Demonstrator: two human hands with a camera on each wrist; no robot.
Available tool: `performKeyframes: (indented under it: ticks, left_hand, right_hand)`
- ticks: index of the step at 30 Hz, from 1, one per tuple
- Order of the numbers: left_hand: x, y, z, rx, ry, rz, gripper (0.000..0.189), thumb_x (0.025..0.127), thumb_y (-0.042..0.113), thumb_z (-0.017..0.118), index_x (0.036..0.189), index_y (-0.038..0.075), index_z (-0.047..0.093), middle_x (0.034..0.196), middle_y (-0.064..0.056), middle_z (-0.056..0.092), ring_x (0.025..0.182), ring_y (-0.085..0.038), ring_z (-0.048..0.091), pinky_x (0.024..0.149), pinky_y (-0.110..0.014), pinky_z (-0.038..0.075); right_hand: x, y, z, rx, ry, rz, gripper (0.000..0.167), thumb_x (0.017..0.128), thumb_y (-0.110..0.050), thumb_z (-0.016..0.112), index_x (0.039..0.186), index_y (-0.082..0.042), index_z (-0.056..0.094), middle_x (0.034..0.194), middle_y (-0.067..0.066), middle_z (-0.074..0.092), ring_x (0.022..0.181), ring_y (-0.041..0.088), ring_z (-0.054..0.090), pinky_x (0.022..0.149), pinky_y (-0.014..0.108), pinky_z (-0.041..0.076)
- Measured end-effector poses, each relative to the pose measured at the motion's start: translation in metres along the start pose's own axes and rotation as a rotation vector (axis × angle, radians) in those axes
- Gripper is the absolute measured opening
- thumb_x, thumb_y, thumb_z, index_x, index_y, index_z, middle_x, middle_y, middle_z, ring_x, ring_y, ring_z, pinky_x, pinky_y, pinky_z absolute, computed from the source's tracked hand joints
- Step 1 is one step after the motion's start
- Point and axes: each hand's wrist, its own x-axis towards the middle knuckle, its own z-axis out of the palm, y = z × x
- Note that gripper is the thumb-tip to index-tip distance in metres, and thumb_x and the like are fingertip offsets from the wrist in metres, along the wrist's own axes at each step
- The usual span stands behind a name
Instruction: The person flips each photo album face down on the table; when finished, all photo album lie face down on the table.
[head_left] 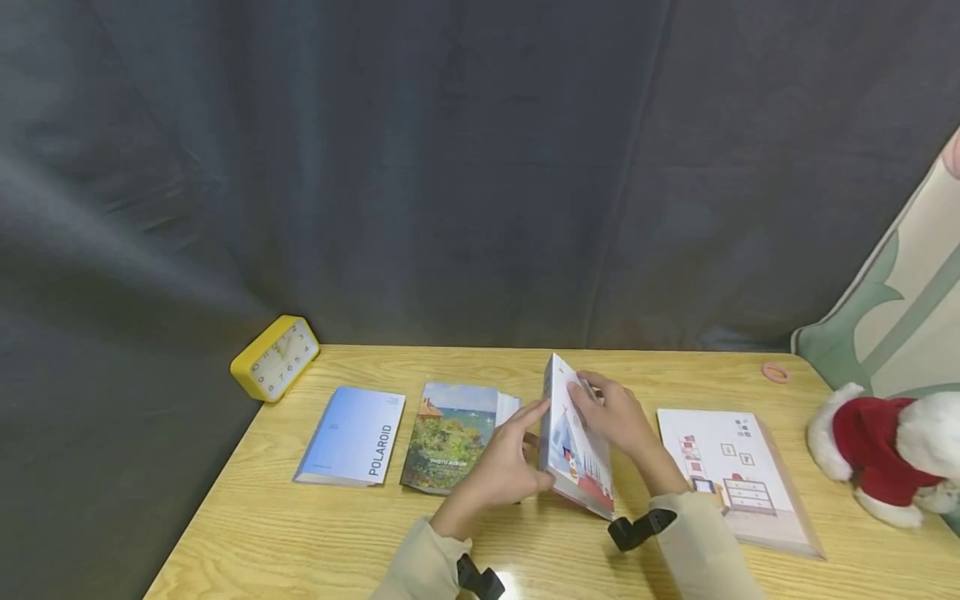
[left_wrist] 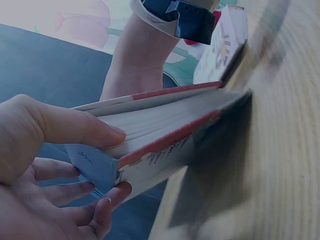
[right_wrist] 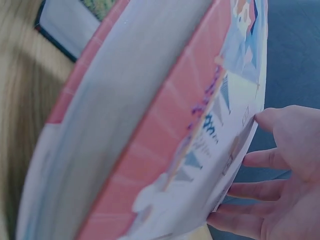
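Observation:
Both hands hold a thick photo album (head_left: pixel 573 442) with a drawn cover, tilted up over the table with its spine to the left. My left hand (head_left: pixel 504 467) grips it at the spine end; in the left wrist view the thumb lies on the page edges (left_wrist: pixel 170 122) and the fingers reach beneath the blue spine (left_wrist: pixel 92 165). At the opposite long edge, my right hand (head_left: pixel 618 421) pinches, thumb on the cover. The right wrist view shows its fingertips (right_wrist: pixel 215 217) at the white edge beside the red-bottomed cover (right_wrist: pixel 150 140).
Left of the hands lie a landscape-covered album (head_left: pixel 450 437) and a blue POLAROID album (head_left: pixel 352 433). A yellow clock (head_left: pixel 277 358) stands at the back left corner. To the right are a white album (head_left: pixel 727 467), a pink ring (head_left: pixel 776 372) and a red-and-white plush toy (head_left: pixel 885 450).

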Motion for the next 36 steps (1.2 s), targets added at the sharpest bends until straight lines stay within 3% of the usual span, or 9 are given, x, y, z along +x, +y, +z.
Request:
performKeyframes:
  ticks: [9, 14, 22, 29, 33, 36]
  left_hand:
    - [0.001, 0.013, -0.002, 0.061, 0.024, 0.044, 0.081, 0.070, -0.009, 0.074, 0.146, 0.004, 0.048, 0.155, 0.000, 0.038, 0.103, -0.012, 0.058, 0.072, -0.029, 0.055]
    - [0.002, 0.020, 0.000, 0.127, 0.027, 0.092, 0.073, 0.070, -0.006, 0.074, 0.141, 0.002, 0.054, 0.153, -0.004, 0.042, 0.106, -0.010, 0.057, 0.083, -0.033, 0.053]
    - [0.006, 0.036, 0.004, 0.291, -0.051, 0.077, 0.073, 0.072, -0.004, 0.071, 0.142, 0.009, 0.055, 0.155, -0.003, 0.039, 0.139, -0.025, 0.038, 0.101, -0.030, 0.042]
    - [0.005, 0.037, 0.008, 0.355, -0.067, 0.088, 0.074, 0.073, -0.001, 0.075, 0.143, 0.012, 0.055, 0.156, -0.004, 0.038, 0.141, -0.028, 0.036, 0.109, -0.043, 0.036]
    - [0.003, 0.026, 0.011, 0.270, -0.077, 0.090, 0.090, 0.074, -0.002, 0.075, 0.154, 0.011, 0.037, 0.160, -0.009, 0.029, 0.132, -0.027, 0.046, 0.102, -0.040, 0.045]
    - [0.001, 0.011, 0.012, 0.190, -0.085, 0.022, 0.109, 0.074, 0.003, 0.083, 0.160, 0.013, 0.016, 0.159, -0.014, 0.026, 0.117, -0.021, 0.055, 0.088, -0.031, 0.051]
  right_hand:
    - [0.003, -0.011, -0.009, 0.153, -0.028, 0.024, 0.067, 0.103, -0.051, 0.043, 0.145, 0.001, 0.045, 0.134, 0.029, 0.055, 0.114, 0.043, 0.060, 0.085, 0.048, 0.055]
    - [0.003, -0.014, -0.013, 0.184, -0.040, 0.055, 0.074, 0.101, -0.057, 0.041, 0.148, 0.001, 0.041, 0.132, 0.031, 0.054, 0.116, 0.045, 0.058, 0.087, 0.050, 0.054]
    - [0.002, -0.017, -0.018, 0.225, -0.075, 0.140, 0.077, 0.099, -0.058, 0.045, 0.150, -0.001, 0.036, 0.137, 0.035, 0.048, 0.109, 0.042, 0.061, 0.075, 0.043, 0.058]
    - [-0.001, -0.015, -0.019, 0.284, -0.048, 0.173, 0.071, 0.101, -0.049, 0.047, 0.150, 0.001, 0.036, 0.137, 0.036, 0.049, 0.102, 0.038, 0.065, 0.072, 0.040, 0.059]
    - [-0.003, -0.013, -0.019, 0.281, -0.051, 0.184, 0.072, 0.102, -0.050, 0.045, 0.151, 0.001, 0.034, 0.138, 0.035, 0.048, 0.103, 0.037, 0.065, 0.072, 0.040, 0.059]
    - [-0.003, -0.012, -0.021, 0.283, -0.055, 0.186, 0.073, 0.101, -0.052, 0.044, 0.152, 0.000, 0.034, 0.139, 0.033, 0.049, 0.106, 0.036, 0.064, 0.074, 0.040, 0.059]
